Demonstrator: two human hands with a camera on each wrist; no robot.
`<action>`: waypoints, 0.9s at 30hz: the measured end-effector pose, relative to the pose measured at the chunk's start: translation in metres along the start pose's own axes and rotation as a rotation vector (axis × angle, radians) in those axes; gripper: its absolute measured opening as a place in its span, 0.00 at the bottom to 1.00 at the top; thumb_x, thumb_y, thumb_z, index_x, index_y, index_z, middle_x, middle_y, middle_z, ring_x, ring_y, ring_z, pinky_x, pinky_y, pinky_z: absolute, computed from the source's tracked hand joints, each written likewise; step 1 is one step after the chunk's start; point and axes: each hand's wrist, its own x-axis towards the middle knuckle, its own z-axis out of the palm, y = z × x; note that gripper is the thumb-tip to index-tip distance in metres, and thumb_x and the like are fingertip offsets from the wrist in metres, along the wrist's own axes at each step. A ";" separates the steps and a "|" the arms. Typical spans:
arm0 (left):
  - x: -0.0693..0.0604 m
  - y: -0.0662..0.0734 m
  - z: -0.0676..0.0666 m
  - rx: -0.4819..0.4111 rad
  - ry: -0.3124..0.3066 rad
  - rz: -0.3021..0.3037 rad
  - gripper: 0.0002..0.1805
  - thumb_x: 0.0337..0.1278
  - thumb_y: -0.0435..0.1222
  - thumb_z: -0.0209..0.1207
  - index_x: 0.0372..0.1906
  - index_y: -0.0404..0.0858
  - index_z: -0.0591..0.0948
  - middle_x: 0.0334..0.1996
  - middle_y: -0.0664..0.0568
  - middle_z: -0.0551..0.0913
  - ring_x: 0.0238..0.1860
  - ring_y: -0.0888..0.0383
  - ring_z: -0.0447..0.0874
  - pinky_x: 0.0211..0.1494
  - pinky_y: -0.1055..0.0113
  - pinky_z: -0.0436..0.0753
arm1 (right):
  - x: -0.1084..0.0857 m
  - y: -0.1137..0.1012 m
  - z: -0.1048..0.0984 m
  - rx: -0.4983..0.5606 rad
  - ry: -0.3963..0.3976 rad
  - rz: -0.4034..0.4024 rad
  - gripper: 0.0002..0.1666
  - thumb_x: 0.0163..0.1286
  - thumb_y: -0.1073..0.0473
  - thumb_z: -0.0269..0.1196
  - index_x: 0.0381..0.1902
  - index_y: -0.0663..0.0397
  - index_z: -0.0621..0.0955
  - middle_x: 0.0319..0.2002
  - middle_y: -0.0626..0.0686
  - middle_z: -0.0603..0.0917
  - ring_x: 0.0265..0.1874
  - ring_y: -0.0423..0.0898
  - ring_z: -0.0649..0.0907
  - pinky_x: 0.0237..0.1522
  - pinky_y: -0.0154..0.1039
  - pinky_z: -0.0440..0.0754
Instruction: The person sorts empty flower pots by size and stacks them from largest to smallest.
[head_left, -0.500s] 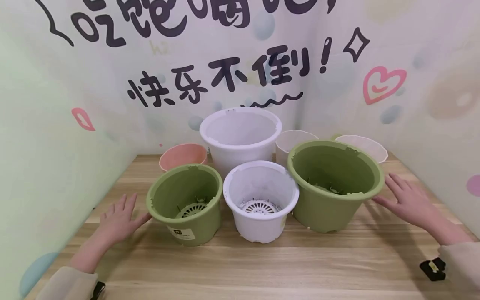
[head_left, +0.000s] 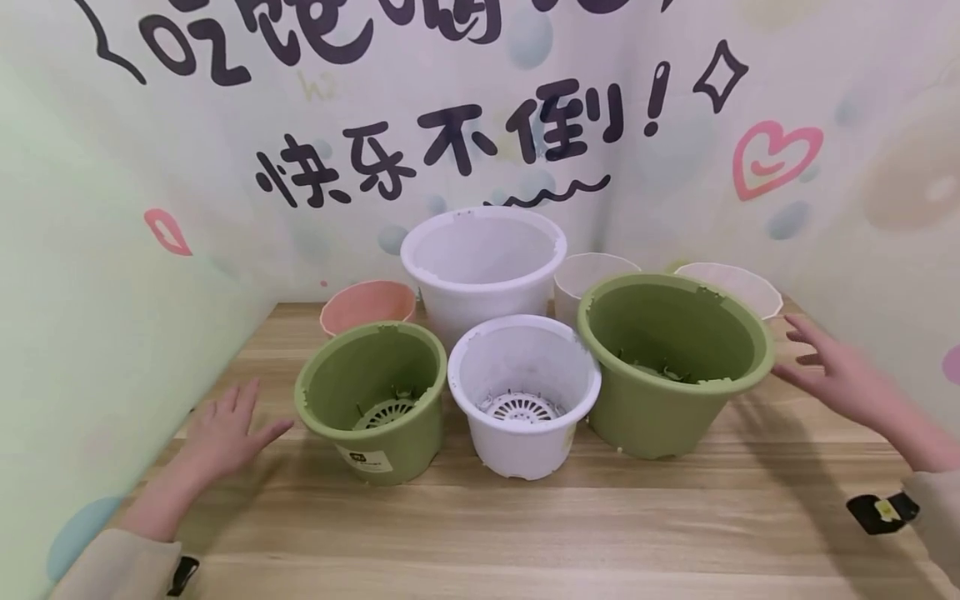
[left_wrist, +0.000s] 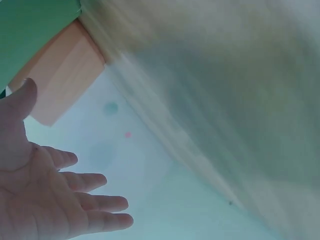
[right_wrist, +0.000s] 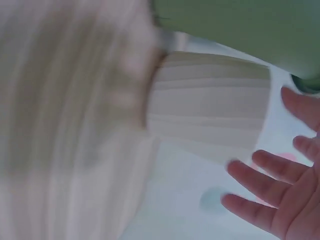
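Note:
Several plastic flower pots stand grouped on a wooden table. In the head view, my left hand (head_left: 221,437), fingers spread, hovers just left of the smaller green pot (head_left: 405,454), apart from it and holding nothing. To the right, my right hand (head_left: 840,375) is beside the rim of the larger green pot (head_left: 652,417), fingers extended and nothing held; whether a fingertip touches the rim I cannot tell. Between the green pots sits a small white pot (head_left: 521,450) with a slotted base. Behind it rises a larger white pot (head_left: 483,304).
At the back left stands a pink pot (head_left: 367,308). Two pale pots are at the back right, one whitish pot (head_left: 592,275) and another off-white pot (right_wrist: 210,105) partly behind the larger green one. A printed cloth (head_left: 450,183) hangs behind the wooden table (head_left: 480,542).
My right hand has lifted and moved outward to the right. My left hand has drawn slightly left, away from the smaller green pot. The pots stay in place.

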 end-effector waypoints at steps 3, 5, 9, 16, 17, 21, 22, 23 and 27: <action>0.006 -0.003 -0.018 -0.066 0.013 0.053 0.46 0.62 0.53 0.49 0.63 0.16 0.48 0.59 0.15 0.49 0.56 0.19 0.49 0.56 0.30 0.54 | 0.005 -0.007 -0.010 0.008 -0.034 0.067 0.35 0.69 0.64 0.52 0.66 0.72 0.50 0.48 0.83 0.68 0.31 0.50 0.84 0.27 0.41 0.81; 0.011 -0.001 -0.037 -0.167 -0.005 0.078 0.45 0.64 0.49 0.48 0.64 0.16 0.43 0.60 0.15 0.45 0.59 0.20 0.45 0.59 0.31 0.51 | 0.010 -0.012 -0.014 0.057 -0.049 0.112 0.33 0.72 0.62 0.47 0.66 0.73 0.49 0.45 0.74 0.76 0.27 0.34 0.82 0.25 0.32 0.78; 0.026 0.013 -0.080 -0.301 -0.064 0.089 0.45 0.66 0.48 0.45 0.66 0.20 0.36 0.64 0.20 0.39 0.65 0.26 0.37 0.63 0.34 0.45 | 0.018 -0.020 -0.021 0.226 -0.120 0.192 0.34 0.74 0.56 0.43 0.67 0.72 0.46 0.36 0.31 0.79 0.29 0.27 0.79 0.27 0.31 0.80; 0.066 0.073 -0.145 -0.332 -0.183 0.071 0.44 0.64 0.56 0.42 0.71 0.38 0.34 0.69 0.30 0.41 0.66 0.29 0.44 0.62 0.34 0.49 | 0.035 -0.037 -0.023 0.327 -0.305 0.303 0.38 0.74 0.48 0.43 0.69 0.65 0.44 0.44 0.43 0.76 0.32 0.36 0.82 0.32 0.44 0.83; 0.073 0.082 -0.150 -0.335 -0.181 0.082 0.44 0.64 0.56 0.42 0.71 0.39 0.36 0.69 0.30 0.43 0.66 0.30 0.45 0.63 0.35 0.50 | 0.037 -0.040 -0.023 0.321 -0.324 0.316 0.39 0.73 0.47 0.43 0.70 0.63 0.43 0.47 0.52 0.76 0.32 0.38 0.82 0.32 0.45 0.83; 0.096 0.108 -0.154 -0.287 -0.188 0.114 0.43 0.63 0.56 0.44 0.72 0.40 0.40 0.68 0.31 0.48 0.65 0.32 0.52 0.64 0.38 0.53 | 0.044 -0.051 -0.020 0.323 -0.376 0.337 0.42 0.72 0.50 0.48 0.71 0.57 0.38 0.55 0.76 0.66 0.30 0.43 0.83 0.30 0.46 0.83; 0.101 0.113 -0.152 -0.281 -0.194 0.119 0.43 0.63 0.56 0.44 0.72 0.40 0.40 0.68 0.31 0.49 0.64 0.33 0.56 0.64 0.38 0.55 | 0.045 -0.053 -0.019 0.330 -0.387 0.338 0.43 0.72 0.53 0.48 0.71 0.56 0.36 0.56 0.77 0.64 0.28 0.44 0.83 0.29 0.46 0.83; 0.106 0.118 -0.149 -0.277 -0.198 0.126 0.42 0.63 0.55 0.45 0.71 0.38 0.41 0.68 0.31 0.50 0.64 0.33 0.57 0.64 0.39 0.56 | 0.046 -0.055 -0.018 0.331 -0.395 0.341 0.44 0.71 0.55 0.49 0.70 0.55 0.35 0.55 0.78 0.65 0.28 0.44 0.83 0.29 0.46 0.83; 0.123 0.138 -0.132 -0.292 -0.217 0.152 0.44 0.62 0.52 0.48 0.71 0.34 0.42 0.68 0.32 0.50 0.65 0.36 0.56 0.65 0.41 0.57 | 0.048 -0.061 -0.016 0.354 -0.408 0.358 0.43 0.68 0.63 0.49 0.70 0.55 0.36 0.50 0.78 0.65 0.25 0.46 0.82 0.26 0.48 0.83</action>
